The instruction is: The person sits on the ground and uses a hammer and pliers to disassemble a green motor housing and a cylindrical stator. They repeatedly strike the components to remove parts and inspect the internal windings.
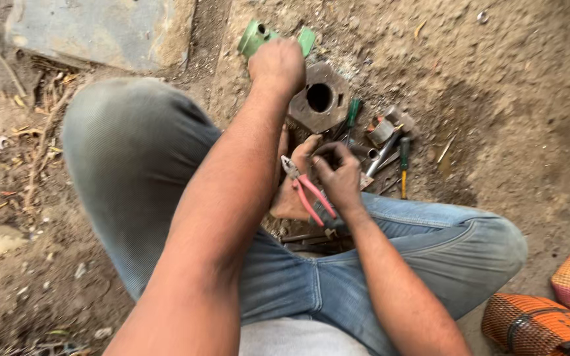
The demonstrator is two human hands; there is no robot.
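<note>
While gripping green metal (256,36), hands (277,64) look dusty

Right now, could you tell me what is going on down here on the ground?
A person in jeans sits on bare dirt, seen from above. The left hand reaches forward and grips a green metal part lying beyond a rusty hexagonal block with a round hole. The right hand holds pink-handled pliers close to the person's bare foot. Beside the block lie a green-handled screwdriver, a yellow-handled screwdriver and some metal tubes. Orange woven bags sit at the lower right.
</note>
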